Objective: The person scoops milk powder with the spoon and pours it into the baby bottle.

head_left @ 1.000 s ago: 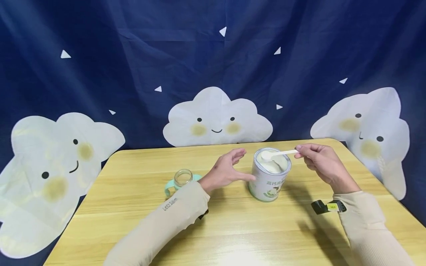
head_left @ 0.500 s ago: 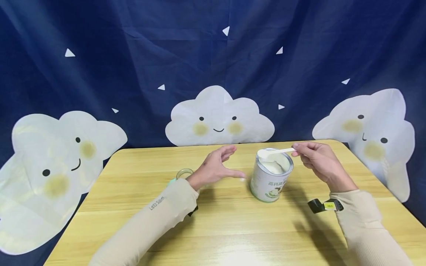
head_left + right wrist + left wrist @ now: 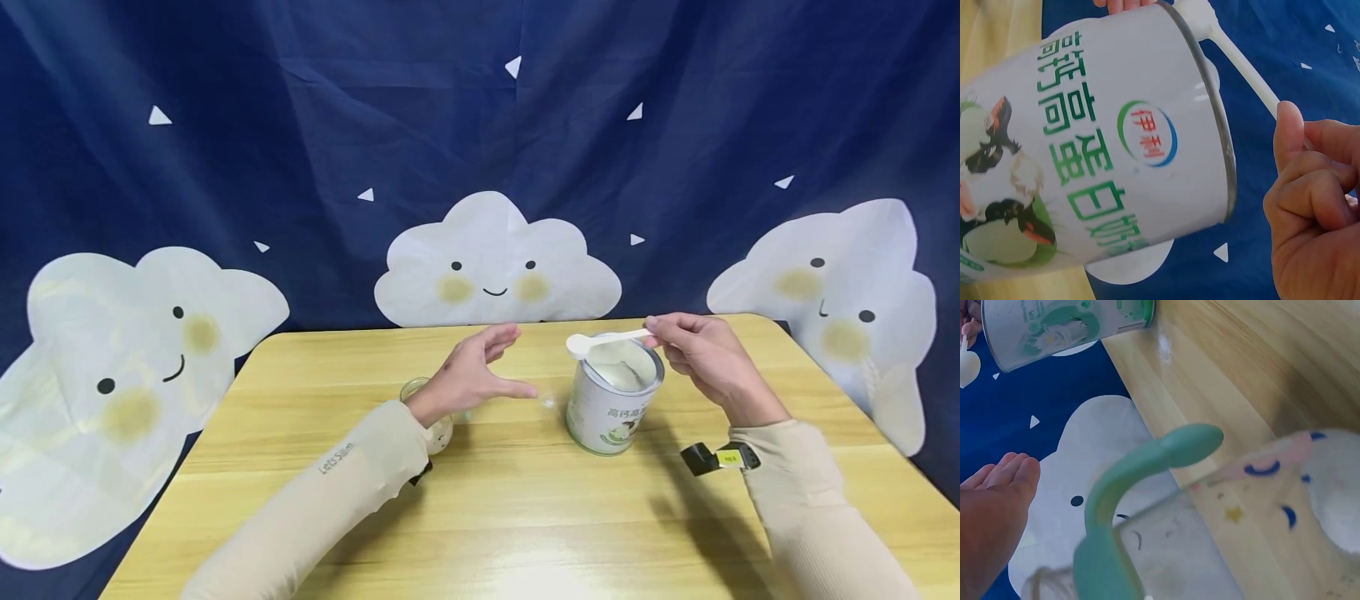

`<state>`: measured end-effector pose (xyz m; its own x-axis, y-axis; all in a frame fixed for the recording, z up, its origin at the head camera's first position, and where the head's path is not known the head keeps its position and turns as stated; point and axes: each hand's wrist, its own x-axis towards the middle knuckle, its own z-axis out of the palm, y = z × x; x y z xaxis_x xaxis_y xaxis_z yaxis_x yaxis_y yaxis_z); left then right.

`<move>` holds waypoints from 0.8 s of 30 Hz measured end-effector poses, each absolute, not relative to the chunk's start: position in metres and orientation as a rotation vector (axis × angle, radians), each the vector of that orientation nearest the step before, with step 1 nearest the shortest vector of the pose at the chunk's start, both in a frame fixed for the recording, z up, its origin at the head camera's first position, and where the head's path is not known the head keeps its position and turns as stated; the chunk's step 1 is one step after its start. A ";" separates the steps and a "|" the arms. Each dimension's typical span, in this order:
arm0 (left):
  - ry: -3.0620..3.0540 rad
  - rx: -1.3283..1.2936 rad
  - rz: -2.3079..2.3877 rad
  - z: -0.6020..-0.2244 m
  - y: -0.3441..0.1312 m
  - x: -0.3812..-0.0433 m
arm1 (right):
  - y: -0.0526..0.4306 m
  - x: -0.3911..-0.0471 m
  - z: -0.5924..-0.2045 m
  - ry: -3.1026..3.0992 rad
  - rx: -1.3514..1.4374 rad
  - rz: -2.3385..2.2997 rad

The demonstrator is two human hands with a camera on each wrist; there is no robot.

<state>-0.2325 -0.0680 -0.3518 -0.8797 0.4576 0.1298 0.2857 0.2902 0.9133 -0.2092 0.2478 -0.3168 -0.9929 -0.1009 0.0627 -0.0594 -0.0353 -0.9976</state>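
Note:
My right hand (image 3: 701, 358) pinches the handle of a white measuring scoop (image 3: 611, 338) between thumb and fingers. The scoop's bowl, heaped with pale powder, hovers just past the left rim of a milk powder can (image 3: 609, 417). That can stands upright without a lid, and powder shows inside. Left of it, my left hand (image 3: 468, 377) is held in the air, thumb spread from the fingers, holding nothing. A clear bottle (image 3: 441, 435) stands behind my left wrist, mostly hidden in the head view. The left wrist view shows its green handle (image 3: 1194, 445) and printed moons and stars.
All of this is on a light wooden table (image 3: 525, 508). A small whitish spot (image 3: 548, 402) lies between left thumb and can; I cannot tell whether it is powder or glare. A dark blue curtain (image 3: 420, 108) with smiling clouds hangs behind the table's far edge.
My right hand has moved left, carrying the scoop from over the can's opening to beyond its left rim. My left hand has drawn left, away from the can, and covers more of the bottle.

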 end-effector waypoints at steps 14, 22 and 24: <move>2.345 0.650 1.679 -0.344 -0.089 -0.231 | 0.226 -0.213 -0.310 2.132 -0.149 -2.240; 2.349 0.646 1.666 -0.338 -0.102 -0.231 | 0.216 -0.216 -0.308 2.091 -0.193 -2.262; 2.359 0.650 1.646 -0.338 -0.106 -0.231 | 0.214 -0.217 -0.308 2.082 -0.193 -2.264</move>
